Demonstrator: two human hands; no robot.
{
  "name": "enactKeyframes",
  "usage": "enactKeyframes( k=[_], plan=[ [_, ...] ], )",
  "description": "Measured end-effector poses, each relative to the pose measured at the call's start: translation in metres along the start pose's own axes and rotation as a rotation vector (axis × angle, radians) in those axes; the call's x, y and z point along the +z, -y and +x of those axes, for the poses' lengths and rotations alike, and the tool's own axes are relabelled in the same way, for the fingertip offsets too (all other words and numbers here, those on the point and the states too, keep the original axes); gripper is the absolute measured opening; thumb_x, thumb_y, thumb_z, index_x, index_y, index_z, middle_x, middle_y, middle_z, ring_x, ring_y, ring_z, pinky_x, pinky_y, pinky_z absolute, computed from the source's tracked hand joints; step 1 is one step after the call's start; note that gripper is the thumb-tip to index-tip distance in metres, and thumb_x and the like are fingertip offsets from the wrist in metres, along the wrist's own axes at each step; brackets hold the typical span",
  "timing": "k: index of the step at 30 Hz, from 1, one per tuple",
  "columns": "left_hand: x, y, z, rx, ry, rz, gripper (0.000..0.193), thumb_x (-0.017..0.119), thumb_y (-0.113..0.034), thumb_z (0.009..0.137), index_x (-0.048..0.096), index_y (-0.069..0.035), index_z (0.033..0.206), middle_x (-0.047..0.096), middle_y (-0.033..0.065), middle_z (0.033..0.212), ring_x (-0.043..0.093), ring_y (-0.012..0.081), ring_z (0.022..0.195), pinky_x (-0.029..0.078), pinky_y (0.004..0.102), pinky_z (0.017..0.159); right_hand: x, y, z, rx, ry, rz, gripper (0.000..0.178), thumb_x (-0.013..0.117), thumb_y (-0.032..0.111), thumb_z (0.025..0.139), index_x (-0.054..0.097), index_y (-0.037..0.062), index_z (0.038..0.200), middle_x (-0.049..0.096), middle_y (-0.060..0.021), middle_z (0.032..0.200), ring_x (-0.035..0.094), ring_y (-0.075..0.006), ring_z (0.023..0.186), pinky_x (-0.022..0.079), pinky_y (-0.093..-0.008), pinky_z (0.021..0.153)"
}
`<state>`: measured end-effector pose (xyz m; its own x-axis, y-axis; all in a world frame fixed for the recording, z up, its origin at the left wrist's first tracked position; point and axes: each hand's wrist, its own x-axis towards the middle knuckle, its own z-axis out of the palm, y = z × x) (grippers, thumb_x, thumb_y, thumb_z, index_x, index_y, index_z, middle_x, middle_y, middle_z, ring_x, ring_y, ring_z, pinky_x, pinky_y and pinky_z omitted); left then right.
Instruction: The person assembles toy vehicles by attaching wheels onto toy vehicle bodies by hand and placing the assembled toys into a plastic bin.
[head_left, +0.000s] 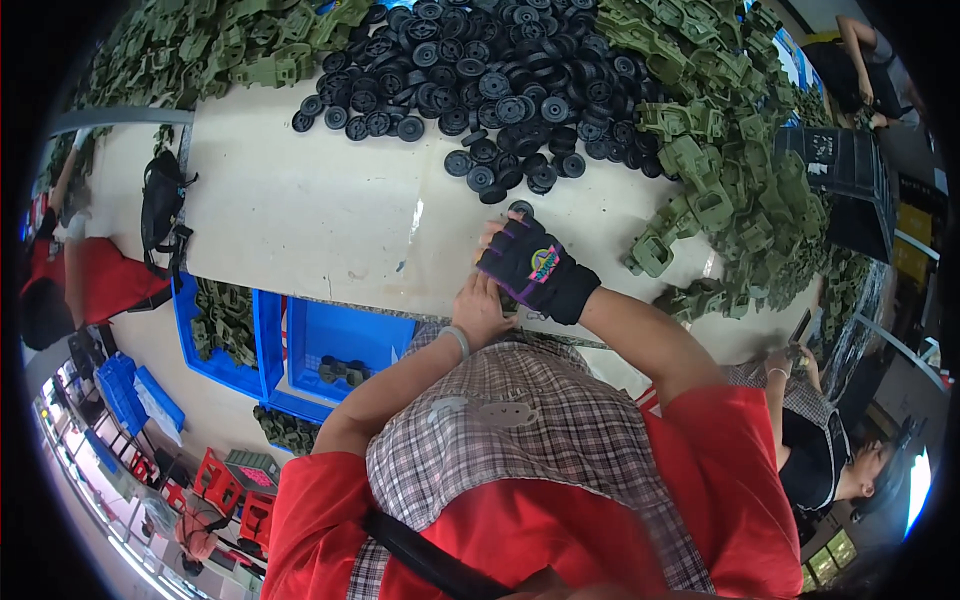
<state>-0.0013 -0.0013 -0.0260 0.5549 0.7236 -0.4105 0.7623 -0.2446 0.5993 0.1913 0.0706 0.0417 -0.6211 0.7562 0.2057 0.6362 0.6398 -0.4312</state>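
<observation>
My left hand (482, 308) is bare, with a pale band on its wrist. It is closed against my right hand (530, 265), which wears a black glove with purple trim and bare fingertips. Both hands meet over the table's near edge, fingers bent together. What they grip is mostly covered by the glove and fingers. A black toy wheel (521, 208) shows right at the tips of my right fingers; I cannot tell whether it is held or lies on the table. Beyond the hands spreads a large heap of black wheels (490, 85).
Piles of olive-green plastic vehicle parts (715, 190) flank the wheels on the pale table (300, 200). Blue bins (350, 325) stand at the near left edge, some green parts inside. A black pouch (163, 205) lies at left. A black crate (840, 185) and co-workers (815, 430) are at right.
</observation>
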Motion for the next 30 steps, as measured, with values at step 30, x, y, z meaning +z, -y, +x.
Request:
enactKeyframes(
  k=[30],
  plan=[
    [-0.049,0.000,-0.035,-0.728,0.097,-1.395,0.094,0.089,-0.046,0.086,0.041,-0.004,0.155,0.047,0.0173,0.159,0.046,0.0354,0.146,0.038,0.0628,0.115,-0.003,-0.027,-0.048,0.673,0.020,0.003,0.047,0.080,0.026,0.087,0.067,0.0056,0.127,0.070,-0.0213,0.115,0.066,-0.0423,0.107,0.053,-0.0525,0.093]
  ],
)
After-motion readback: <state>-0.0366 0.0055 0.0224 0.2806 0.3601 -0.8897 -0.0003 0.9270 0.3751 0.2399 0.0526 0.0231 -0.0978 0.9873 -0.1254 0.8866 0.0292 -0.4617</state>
